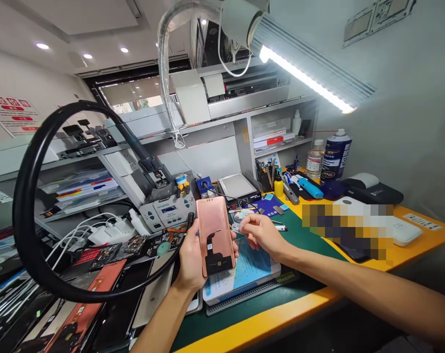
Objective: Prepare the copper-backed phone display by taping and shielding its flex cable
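Note:
My left hand (191, 260) is closed around a phone screen panel (215, 220), held upright with its copper-coloured back towards me. A dark flex cable with a small white label lies on the panel's lower half. Just off the panel's right edge is my right hand (261, 234), thumb and fingers pinched together. Whatever sits between those fingertips is too small to make out. Below both hands lies a blue and white box (244, 274) on a grey perforated plate (251, 293).
A black hose (19, 196) loops from the rework station (167, 213) across the left side. Several phone parts (93, 289) cover the left of the bench. A lit lamp (306, 68) hangs above. Spray can (336, 157), bottles and phones stand or lie at right.

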`<action>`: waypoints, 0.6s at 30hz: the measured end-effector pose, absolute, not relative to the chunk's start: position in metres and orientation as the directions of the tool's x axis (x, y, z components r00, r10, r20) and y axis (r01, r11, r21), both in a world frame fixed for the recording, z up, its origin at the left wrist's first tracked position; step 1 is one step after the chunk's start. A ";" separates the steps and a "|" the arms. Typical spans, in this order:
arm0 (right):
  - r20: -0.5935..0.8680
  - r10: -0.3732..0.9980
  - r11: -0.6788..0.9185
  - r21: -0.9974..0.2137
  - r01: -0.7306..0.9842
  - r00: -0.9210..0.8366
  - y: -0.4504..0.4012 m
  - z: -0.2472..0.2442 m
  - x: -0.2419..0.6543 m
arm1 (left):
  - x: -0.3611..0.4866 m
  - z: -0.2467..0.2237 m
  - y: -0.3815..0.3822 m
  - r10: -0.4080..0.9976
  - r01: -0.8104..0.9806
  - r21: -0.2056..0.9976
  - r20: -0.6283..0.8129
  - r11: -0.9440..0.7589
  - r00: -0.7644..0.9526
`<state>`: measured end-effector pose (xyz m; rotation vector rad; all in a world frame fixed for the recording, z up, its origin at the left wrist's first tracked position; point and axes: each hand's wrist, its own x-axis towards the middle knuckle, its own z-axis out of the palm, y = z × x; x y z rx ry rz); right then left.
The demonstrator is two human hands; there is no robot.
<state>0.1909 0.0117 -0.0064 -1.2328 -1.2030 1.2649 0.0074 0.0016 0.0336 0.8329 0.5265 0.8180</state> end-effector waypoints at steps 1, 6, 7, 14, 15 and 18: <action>-0.044 0.999 -0.044 -0.999 -0.002 -0.018 0.012 -0.006 0.190 | 0.007 0.034 0.001 0.797 -0.415 0.810 -0.103 0.414 0.595; 0.004 1.000 0.004 -1.000 -0.007 -0.003 0.013 -0.011 0.190 | 0.006 0.034 0.000 0.786 -0.415 0.795 -0.122 0.443 0.606; 0.017 1.000 0.017 -1.000 -0.008 -0.004 0.014 -0.012 0.190 | 0.006 0.034 0.000 0.785 -0.420 0.789 -0.123 0.449 0.608; 0.084 0.996 0.084 -0.996 0.019 -0.002 0.014 -0.011 0.188 | 0.004 0.039 -0.003 0.773 -0.486 0.746 -0.061 0.455 0.631; 0.085 0.996 0.085 -0.996 0.025 -0.001 0.014 -0.011 0.187 | 0.003 0.039 -0.003 0.770 -0.492 0.740 -0.055 0.459 0.636; 0.077 0.997 0.077 -0.996 0.036 0.005 0.013 -0.009 0.186 | 0.002 0.037 0.000 0.764 -0.505 0.721 -0.052 0.474 0.643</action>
